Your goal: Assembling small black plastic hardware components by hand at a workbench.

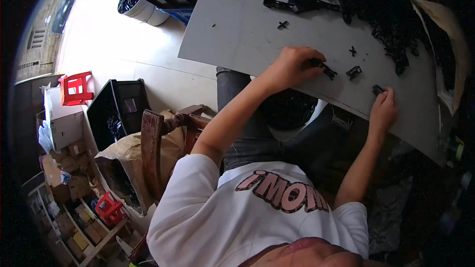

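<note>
Head view: table (232,24) spanned twelve to three o'clock.
Left hand (297,66): pinched a black part (329,73), two o'clock.
Right hand (384,112): seemingly pinched a dark piece (377,89), near three o'clock.
Loose part (354,72): lay between the hands, two o'clock.

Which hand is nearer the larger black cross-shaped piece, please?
Left: in view, the left hand is below that cross-shaped piece; the right hand is farther, lower right.

Part heap (363,7) on table (237,29), far right, loose pieces (354,72) nearer, bucket (318,111) seemingly partly underneath
</note>
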A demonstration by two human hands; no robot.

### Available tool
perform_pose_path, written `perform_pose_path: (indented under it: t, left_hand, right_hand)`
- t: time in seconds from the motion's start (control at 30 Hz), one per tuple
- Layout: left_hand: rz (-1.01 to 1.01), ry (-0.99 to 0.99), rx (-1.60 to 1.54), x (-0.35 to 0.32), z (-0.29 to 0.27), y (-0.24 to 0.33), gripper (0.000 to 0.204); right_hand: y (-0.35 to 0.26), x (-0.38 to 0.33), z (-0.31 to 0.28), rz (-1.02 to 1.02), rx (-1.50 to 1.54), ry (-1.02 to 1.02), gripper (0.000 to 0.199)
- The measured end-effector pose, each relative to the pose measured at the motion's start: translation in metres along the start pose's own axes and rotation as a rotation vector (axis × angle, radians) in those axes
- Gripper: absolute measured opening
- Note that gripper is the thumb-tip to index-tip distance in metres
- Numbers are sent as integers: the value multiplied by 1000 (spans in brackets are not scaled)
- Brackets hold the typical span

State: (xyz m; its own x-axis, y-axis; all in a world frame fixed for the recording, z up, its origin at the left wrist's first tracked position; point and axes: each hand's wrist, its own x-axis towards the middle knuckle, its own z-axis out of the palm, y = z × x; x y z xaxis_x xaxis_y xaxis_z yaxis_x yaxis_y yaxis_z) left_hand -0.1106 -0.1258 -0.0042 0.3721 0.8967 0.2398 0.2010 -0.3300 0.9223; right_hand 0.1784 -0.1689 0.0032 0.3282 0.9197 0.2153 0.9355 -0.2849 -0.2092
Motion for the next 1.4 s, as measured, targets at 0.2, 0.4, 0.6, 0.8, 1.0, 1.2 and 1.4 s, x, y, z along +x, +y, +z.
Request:
perform_pose_path:
  t: [0.2,0.4,0.6,0.8,1.0,1.2,1.4]
  left_hand:
    - [-17,-62,48,1,-3,4,26]
    - [-21,-40,26,-2,-1,2,26]
    - [-36,-75,24,-1,2,3,26]
    - [-120,-100,-55,-7,-5,3,29]
    - [-22,-112,73,0,-4,5,27]
    - [-62,-103,68,-4,-2,8,28]
    - [-4,-44,46,-5,3,6,28]
  right_hand:
    - [-12,3,-14,-165,-228,26,32]
    - [-67,3,-14,-816,176,-78,37]
    - [-68,-2,6,-543,72,-26,26]
    - [-32,-5,-18,-326,281,36,32]
    - [12,-9,-14,-376,197,-58,31]
    - [-18,-8,-9,-116,377,-78,32]
    - [-22,0,-13,-537,310,-58,34]
